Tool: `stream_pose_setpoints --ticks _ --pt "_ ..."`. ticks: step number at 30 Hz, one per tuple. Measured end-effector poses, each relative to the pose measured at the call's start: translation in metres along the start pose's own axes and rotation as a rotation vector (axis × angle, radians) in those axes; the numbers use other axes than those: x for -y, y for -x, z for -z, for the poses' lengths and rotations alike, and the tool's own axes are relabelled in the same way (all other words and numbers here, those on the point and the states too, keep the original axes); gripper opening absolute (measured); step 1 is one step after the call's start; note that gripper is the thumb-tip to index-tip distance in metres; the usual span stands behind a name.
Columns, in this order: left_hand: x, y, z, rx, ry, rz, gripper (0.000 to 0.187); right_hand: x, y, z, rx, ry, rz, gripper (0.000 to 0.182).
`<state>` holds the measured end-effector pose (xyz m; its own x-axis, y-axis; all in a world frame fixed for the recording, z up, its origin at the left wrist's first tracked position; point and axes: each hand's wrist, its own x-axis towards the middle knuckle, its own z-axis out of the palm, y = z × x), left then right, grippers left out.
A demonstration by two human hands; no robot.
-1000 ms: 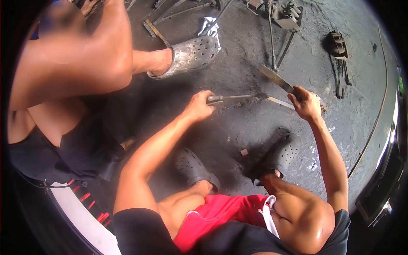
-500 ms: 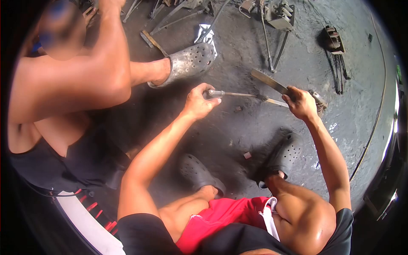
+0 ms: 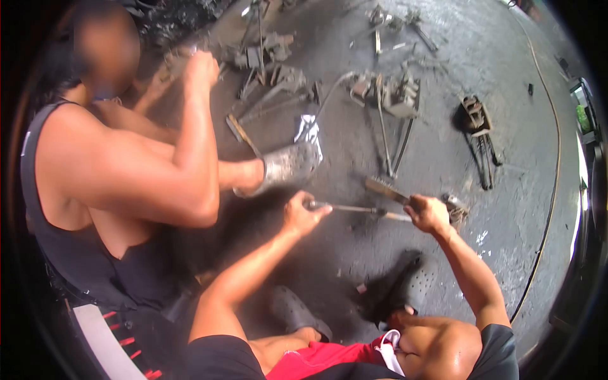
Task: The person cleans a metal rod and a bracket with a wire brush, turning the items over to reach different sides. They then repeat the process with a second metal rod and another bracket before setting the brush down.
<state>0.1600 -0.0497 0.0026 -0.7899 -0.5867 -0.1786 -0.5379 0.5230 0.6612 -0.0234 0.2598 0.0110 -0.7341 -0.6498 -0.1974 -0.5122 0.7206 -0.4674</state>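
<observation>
My left hand (image 3: 303, 215) is closed around the end of a thin metal rod (image 3: 351, 208), which points right across the floor in front of me. In my right hand (image 3: 429, 214) is a wire brush (image 3: 386, 189), gripped by one end, its bristled part reaching up and left above the rod. The far end of the rod passes under or behind my right hand. Just beyond that hand a dirty metal part (image 3: 456, 207) shows; whether it joins the rod is hidden.
A co-worker (image 3: 126, 164) in a dark sleeveless top sits at the left, a shoe (image 3: 288, 166) near my left hand. Greasy metal assemblies (image 3: 402, 95) lie ahead, another assembly (image 3: 475, 117) to the right. A cable (image 3: 557, 145) runs along the right side.
My view has tilted upward, so hands and floor parts appear lower and more of the background shows. Both hands keep their holds on the rod and the brush.
</observation>
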Motion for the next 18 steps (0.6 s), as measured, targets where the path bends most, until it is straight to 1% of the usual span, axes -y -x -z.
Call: stream_pose_setpoints --ticks 2,3,4,6,7,8,10,12,14,16,18 --pt "-0.008 0.003 0.001 0.023 -0.019 0.029 0.058 0.006 -0.005 0.004 0.043 -0.002 -0.003 0.027" --pt "-0.014 0.002 0.006 0.072 -0.031 0.036 0.056 0.009 -0.007 0.005 0.057 -0.004 -0.012 0.027" --pt "-0.013 -0.001 0.006 0.063 -0.032 0.03 0.056 0.011 -0.009 0.006 0.076 -0.008 -0.023 0.027" --pt "-0.012 -0.005 0.007 0.109 -0.069 0.035 0.055 0.006 -0.011 0.0 0.029 -0.022 0.002 0.027" --pt "-0.009 -0.009 0.009 0.182 -0.076 0.064 0.056 0.002 -0.01 -0.004 -0.008 -0.038 0.021 0.026" --pt "-0.011 -0.014 0.015 0.199 -0.079 0.07 0.056 0.001 -0.008 -0.005 0.004 -0.043 0.007 0.026" --pt "-0.01 -0.019 0.024 0.378 -0.184 -0.01 0.051 -0.003 -0.005 -0.009 -0.027 -0.019 0.037 0.027" --pt "-0.022 -0.02 0.031 0.454 -0.264 -0.012 0.057 0.007 -0.002 0.001 0.074 0.009 -0.061 0.027" --pt "-0.036 -0.017 0.031 0.432 -0.29 0.013 0.061 0.002 0.001 -0.002 0.058 0.007 -0.069 0.027" --pt "-0.04 -0.014 0.029 0.364 -0.233 0.0 0.067 0.0 0.004 -0.001 0.042 0.023 -0.036 0.026" --pt "-0.044 -0.015 0.031 0.376 -0.237 0.004 0.068 0.001 0.003 0.001 0.037 0.008 -0.058 0.026"
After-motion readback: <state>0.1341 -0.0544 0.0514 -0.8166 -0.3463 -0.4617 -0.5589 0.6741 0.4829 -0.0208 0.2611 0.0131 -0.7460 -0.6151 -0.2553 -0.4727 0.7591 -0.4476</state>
